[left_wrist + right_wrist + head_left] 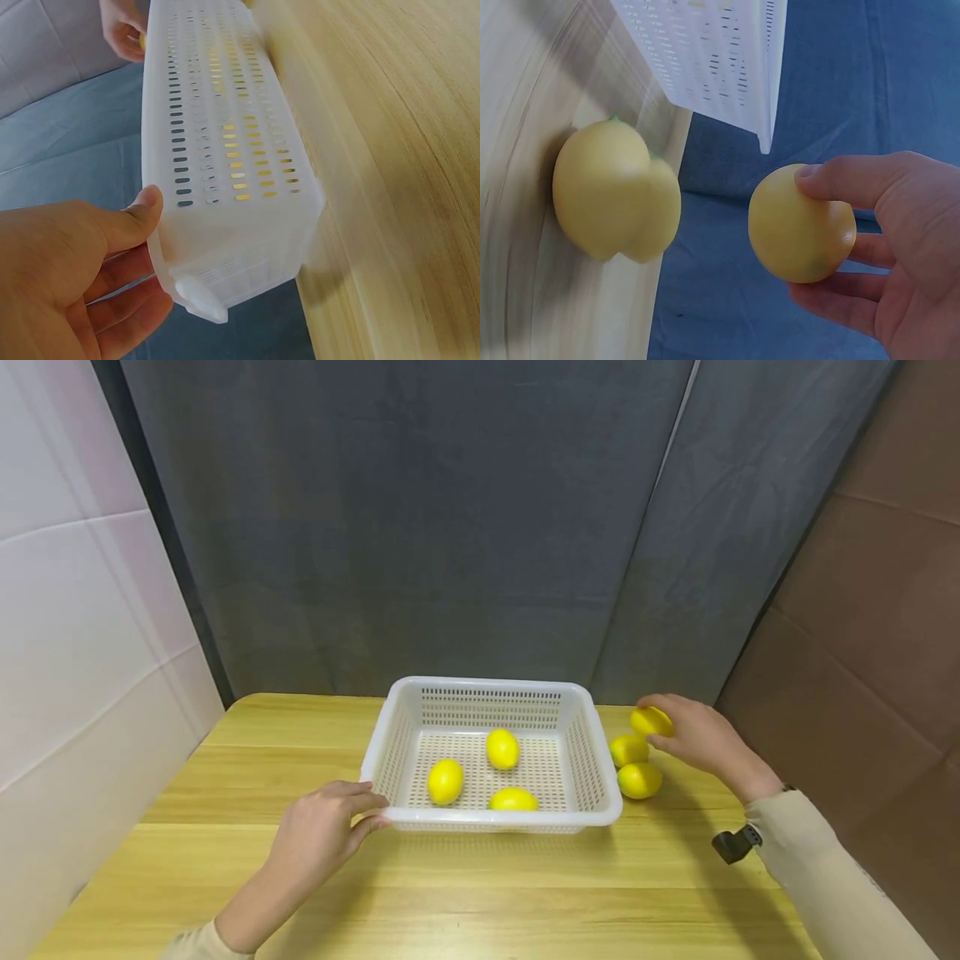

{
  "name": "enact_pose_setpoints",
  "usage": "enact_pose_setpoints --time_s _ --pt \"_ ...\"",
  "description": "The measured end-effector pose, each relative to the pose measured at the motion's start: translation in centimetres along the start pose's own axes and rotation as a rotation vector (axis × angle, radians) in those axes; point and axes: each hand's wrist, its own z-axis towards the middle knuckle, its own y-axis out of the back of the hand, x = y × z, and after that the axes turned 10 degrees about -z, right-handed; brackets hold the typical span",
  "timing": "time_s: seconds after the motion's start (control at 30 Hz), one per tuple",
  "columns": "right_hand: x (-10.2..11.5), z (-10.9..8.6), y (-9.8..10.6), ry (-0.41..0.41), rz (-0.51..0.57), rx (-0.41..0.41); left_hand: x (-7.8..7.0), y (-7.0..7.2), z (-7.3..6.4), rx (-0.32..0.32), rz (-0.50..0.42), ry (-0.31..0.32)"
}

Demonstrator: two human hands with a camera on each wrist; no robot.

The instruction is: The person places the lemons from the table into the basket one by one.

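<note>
A white plastic basket (pixel 495 816) with slotted walls holds three yellow lemons (pixel 446 782). My left hand (pixel 322 827) grips the basket's near left corner. In the left wrist view its thumb (pixel 148 201) lies against the outer wall and the fingers bend around the rim. To the right of the basket, my right hand (pixel 697 735) holds a lemon (pixel 791 225) between thumb and fingers, raised above the table. Just below it, two more lemons (pixel 640 781) sit side by side on the table near the basket's right wall.
The wooden table (pixel 465 893) runs back to a dark grey curtain (pixel 450 527). A white panel (pixel 82 577) stands at the left, and a brown one (pixel 862 610) rises beside the right arm. A small black device (pixel 737 843) is strapped to the right wrist.
</note>
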Motion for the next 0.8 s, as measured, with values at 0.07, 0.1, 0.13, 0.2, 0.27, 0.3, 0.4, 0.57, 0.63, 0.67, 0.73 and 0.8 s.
enact_pose_setpoints --time_s 0.07,0.1,0.13,0.2,0.27,0.3,0.4,0.57,0.63,0.67,0.73,0.8 --pt "0.3 0.1 0.1 0.003 -0.007 0.000 0.0 0.0 0.0 0.003 -0.001 0.004" --pt "0.4 0.2 0.1 0.007 -0.012 0.001 0.0 0.0 0.0 0.003 -0.002 0.005" --pt "0.6 0.3 0.1 0.009 -0.013 0.000 0.0 0.0 0.0 0.004 -0.002 0.006" --pt "0.9 0.5 0.2 0.016 -0.012 0.002 0.0 0.0 -0.1 0.006 -0.002 0.007" --pt "1.3 0.6 0.3 0.027 -0.006 -0.002 0.0 0.0 -0.1 0.008 -0.002 0.007" --pt "1.5 0.7 0.4 0.031 -0.004 -0.004 0.0 0.0 -0.1 0.009 -0.002 0.007" --pt "2.1 0.8 0.5 0.048 0.009 -0.008 0.0 0.0 -0.1 0.010 -0.002 0.008" --pt "2.8 1.0 0.8 0.049 0.018 0.008 0.0 0.1 -0.1 0.006 -0.008 0.008" --pt "3.1 1.1 0.8 0.048 0.015 0.013 0.0 0.1 0.0 0.005 -0.011 0.009" --pt "3.2 1.1 0.9 0.047 0.013 0.015 0.0 0.1 0.0 0.005 -0.013 0.010" --pt "3.4 1.2 0.9 0.050 0.008 0.019 0.0 0.1 0.0 0.007 -0.014 0.011" --pt "3.6 1.3 1.0 0.057 0.006 0.017 0.0 0.1 0.0 0.010 -0.012 0.010"
